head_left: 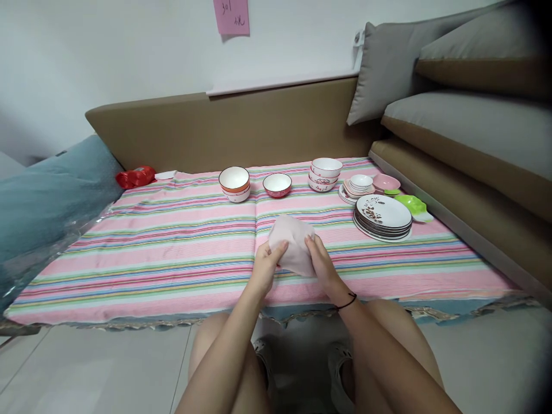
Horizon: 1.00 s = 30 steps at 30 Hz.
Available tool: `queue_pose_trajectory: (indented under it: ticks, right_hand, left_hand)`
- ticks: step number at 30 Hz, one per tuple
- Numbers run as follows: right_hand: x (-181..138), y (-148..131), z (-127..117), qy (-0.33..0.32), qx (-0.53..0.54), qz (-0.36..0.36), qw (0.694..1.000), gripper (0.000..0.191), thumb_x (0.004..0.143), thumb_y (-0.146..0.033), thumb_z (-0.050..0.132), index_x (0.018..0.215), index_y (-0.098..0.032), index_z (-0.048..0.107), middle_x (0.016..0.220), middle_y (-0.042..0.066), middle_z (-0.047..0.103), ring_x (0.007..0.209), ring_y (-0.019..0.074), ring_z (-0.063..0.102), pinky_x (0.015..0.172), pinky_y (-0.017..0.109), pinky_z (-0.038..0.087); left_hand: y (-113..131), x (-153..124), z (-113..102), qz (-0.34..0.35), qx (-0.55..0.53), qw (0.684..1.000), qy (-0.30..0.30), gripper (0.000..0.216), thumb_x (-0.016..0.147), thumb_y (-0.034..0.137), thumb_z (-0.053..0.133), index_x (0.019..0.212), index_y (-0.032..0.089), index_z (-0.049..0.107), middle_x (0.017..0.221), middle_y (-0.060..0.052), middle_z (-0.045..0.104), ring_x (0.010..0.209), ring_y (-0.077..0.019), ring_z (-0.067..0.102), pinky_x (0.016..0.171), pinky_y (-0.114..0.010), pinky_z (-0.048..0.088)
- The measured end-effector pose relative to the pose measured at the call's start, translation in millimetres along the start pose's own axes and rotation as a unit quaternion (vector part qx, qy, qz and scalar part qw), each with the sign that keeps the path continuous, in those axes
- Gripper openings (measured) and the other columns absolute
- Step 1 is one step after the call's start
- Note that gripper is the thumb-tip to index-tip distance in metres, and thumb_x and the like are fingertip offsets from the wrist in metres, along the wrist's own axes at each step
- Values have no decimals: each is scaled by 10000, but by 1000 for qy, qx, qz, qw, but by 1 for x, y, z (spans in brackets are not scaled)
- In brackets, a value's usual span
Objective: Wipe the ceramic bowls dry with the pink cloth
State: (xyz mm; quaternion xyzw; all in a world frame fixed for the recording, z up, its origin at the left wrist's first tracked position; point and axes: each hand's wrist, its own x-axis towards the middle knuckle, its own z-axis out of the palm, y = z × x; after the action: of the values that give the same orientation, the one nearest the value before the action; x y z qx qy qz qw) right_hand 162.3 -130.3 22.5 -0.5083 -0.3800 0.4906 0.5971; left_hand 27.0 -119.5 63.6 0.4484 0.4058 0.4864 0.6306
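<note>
Both of my hands hold a pale pink cloth (292, 238), bunched round something hidden inside it, above the striped cover (181, 241). My left hand (268, 261) grips the cloth's left side with the thumb on top. My right hand (320, 259) clasps its right side, fingers curled. A black band sits on my right wrist.
At the back stand stacked white-and-orange bowls (234, 183), a red bowl (277, 184) and stacked patterned bowls (325, 173). To the right lie a pile of plates (383, 217), small saucers (360, 185), a pink dish (386, 182) and a green dish (413, 204). A red packet (135, 176) lies far left. Sofa cushions (470, 121) rise on the right.
</note>
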Motion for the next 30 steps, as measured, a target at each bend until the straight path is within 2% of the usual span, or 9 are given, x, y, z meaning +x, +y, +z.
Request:
queue_pose_trajectory:
  ticks: [4,8,13,16,19,22,25,27,30]
  right_hand:
    - [7,-3,-14,50,-64,-4,997,469,783,-592,585,1025,-191,604,1058,101,659,1023,302,606,879,454,499]
    - [10,-6,-22,114,-102,-82,985,447,817,-522,573,1124,-197,575,1244,113,580,1212,284,496,1049,468,371]
    - [1,-11,-14,25,-183,-246,952,357,915,-409,499,1214,-231,577,1271,97,586,1221,259,504,1071,471,360]
    - [-1,-8,-7,-27,-213,-298,930,373,929,-376,488,1269,-244,561,1326,92,553,1268,259,474,1106,489,329]
    - [0,-4,-5,-41,-195,-291,936,380,948,-367,453,1292,-244,558,1354,85,536,1292,240,460,1116,462,337]
    - [3,-1,-4,-59,-165,-241,954,378,954,-378,447,1280,-234,574,1343,78,556,1276,228,483,1116,435,343]
    - [3,0,-2,-55,-145,-212,965,365,950,-381,460,1251,-227,595,1322,77,578,1257,233,506,1107,435,355]
    - [0,-1,-1,-34,-145,-244,958,324,947,-353,471,1210,-231,615,1304,78,585,1254,235,506,1104,438,360]
    - [-7,-7,0,-32,-167,-326,930,276,945,-285,471,1174,-250,621,1292,78,577,1256,239,495,1093,454,373]
  left_hand:
    - [4,5,-8,11,-41,999,32,432,607,471,796,847,142,651,722,-33,648,626,-144,547,584,-257,423]
    - [2,5,-11,31,58,998,13,432,625,477,775,871,149,639,804,-42,670,739,-181,583,666,-281,450]
    - [-7,-3,-4,54,204,977,-41,379,695,510,702,795,163,587,727,-12,591,702,-163,518,615,-263,408]
    - [-13,-6,0,62,239,966,-78,380,731,523,667,705,170,527,643,19,481,622,-127,423,571,-249,350]
    - [-16,-7,1,70,251,961,-92,392,747,522,654,669,181,477,616,40,397,593,-110,355,551,-244,301]
    - [-17,-6,-1,75,274,956,-68,439,716,509,693,620,194,403,597,54,331,576,-98,304,526,-239,253]
    - [-14,-5,-1,75,259,962,-48,447,694,497,715,611,193,398,595,54,342,574,-96,310,521,-237,249]
    - [-11,-6,1,61,222,973,-31,433,685,495,722,612,188,426,587,54,361,566,-93,321,518,-237,259]
    - [-6,-6,3,38,144,989,13,415,670,495,741,610,174,483,561,58,391,539,-85,341,517,-235,286]
